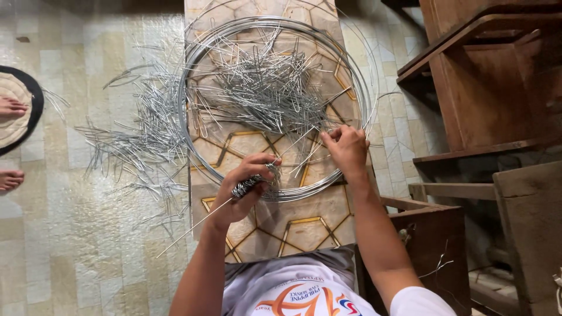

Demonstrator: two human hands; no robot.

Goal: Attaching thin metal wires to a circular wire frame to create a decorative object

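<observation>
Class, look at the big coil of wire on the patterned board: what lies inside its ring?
Inside the wire coil lies a heap of bent wire pieces on the patterned board. The board's pattern beneath the heap is mostly covered. The right hand also reaches inside.

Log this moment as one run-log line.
left hand: grips twisted wire bundle at wire ring | right hand: pinches ring rim | bent wire pieces: heaped inside ring, more on floor

- A white short-sleeved shirt [304, 295] is worn, printed in orange, red and blue.
- Both forearms are left bare.
- No gloves are worn.
</observation>
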